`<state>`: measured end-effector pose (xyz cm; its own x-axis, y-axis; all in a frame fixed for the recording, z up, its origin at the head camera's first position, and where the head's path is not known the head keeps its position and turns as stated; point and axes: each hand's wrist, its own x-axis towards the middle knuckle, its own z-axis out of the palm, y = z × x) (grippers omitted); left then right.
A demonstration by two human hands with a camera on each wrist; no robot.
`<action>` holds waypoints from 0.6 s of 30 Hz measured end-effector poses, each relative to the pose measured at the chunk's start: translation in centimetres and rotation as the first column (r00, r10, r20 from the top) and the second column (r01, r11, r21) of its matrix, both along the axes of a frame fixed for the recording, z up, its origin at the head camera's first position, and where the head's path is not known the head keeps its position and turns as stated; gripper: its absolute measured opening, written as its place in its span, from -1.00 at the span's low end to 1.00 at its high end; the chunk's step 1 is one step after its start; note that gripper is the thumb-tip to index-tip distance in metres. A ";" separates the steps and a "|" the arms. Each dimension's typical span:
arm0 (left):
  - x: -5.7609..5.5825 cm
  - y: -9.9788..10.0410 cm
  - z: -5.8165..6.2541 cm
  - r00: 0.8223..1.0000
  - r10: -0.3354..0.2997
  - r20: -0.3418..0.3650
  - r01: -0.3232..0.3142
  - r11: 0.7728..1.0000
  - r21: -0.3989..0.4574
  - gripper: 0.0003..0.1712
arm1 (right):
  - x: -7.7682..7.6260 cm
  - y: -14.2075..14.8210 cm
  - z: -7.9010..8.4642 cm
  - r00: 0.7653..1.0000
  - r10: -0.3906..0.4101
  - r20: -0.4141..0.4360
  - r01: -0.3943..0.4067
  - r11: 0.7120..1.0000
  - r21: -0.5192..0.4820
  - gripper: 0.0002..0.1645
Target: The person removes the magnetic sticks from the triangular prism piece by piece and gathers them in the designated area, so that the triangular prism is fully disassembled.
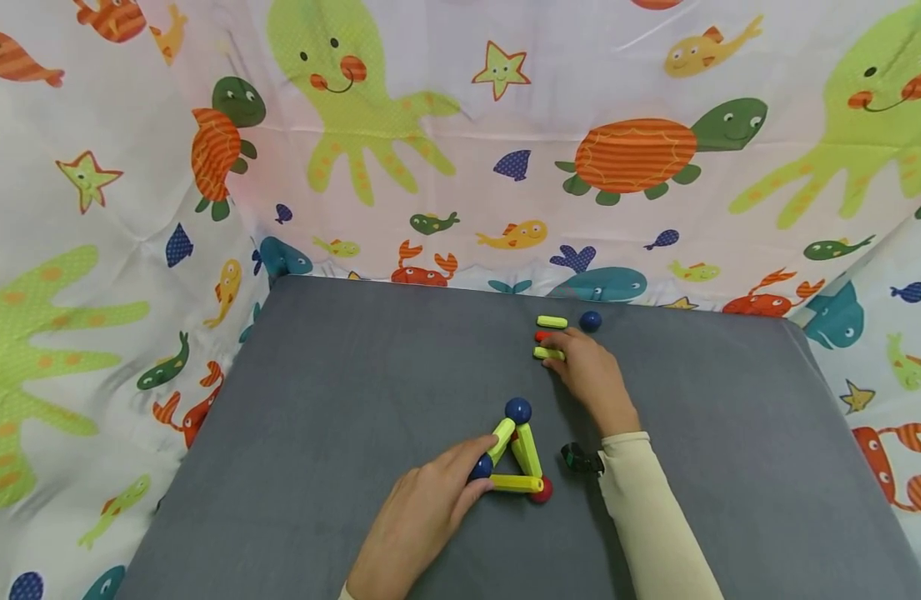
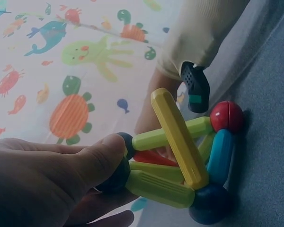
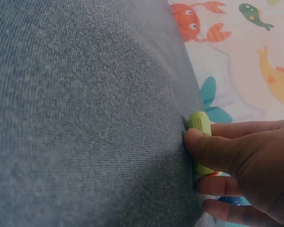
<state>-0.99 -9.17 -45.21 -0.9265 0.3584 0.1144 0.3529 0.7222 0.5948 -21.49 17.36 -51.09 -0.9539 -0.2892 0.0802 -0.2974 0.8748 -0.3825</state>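
Note:
My left hand (image 1: 430,504) grips a blue ball (image 1: 481,467) at the near left corner of a frame of magnetic rods and balls. In the left wrist view the frame has a yellow rod (image 2: 180,137), yellow-green rods, a teal rod (image 2: 221,156), a red ball (image 2: 227,117) and another blue ball (image 2: 210,203). Farther back, my right hand (image 1: 591,375) pinches a yellow-green rod (image 3: 201,124) between thumb and fingers, low at the grey cloth. Just beyond it lies a red rod (image 1: 543,336), partly hidden by the fingers.
Another yellow-green rod (image 1: 552,322) and a loose blue ball (image 1: 591,321) lie near the table's back edge. A sea-animal curtain (image 1: 445,242) hangs behind and at both sides of the grey table (image 1: 317,375). A black device (image 1: 580,458) sits at the right wrist.

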 end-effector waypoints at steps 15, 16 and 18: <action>0.0 0.2 0.0 1.000 0.011 0.000 -0.011 1.000 -0.005 -0.41 | 6.1 -0.3 6.0 1.000 -0.027 0.006 0.028 0.995 -0.095 -0.60; 0.0 0.3 0.0 1.000 0.012 0.004 -0.012 1.000 -0.006 -0.41 | 7.0 -0.4 6.6 1.000 -0.023 0.002 0.023 0.993 -0.113 -0.61; 0.0 0.3 0.0 1.000 0.009 0.010 -0.009 1.000 -0.005 -0.41 | 9.2 -0.7 7.6 1.000 -0.005 -0.018 0.002 0.989 -0.145 -0.64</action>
<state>-0.98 -8.85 -45.17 -0.9308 0.3507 0.1036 0.3406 0.7284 0.5944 -12.34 16.64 -43.51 -0.9529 -0.2699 0.1382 -0.3024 0.8115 -0.5000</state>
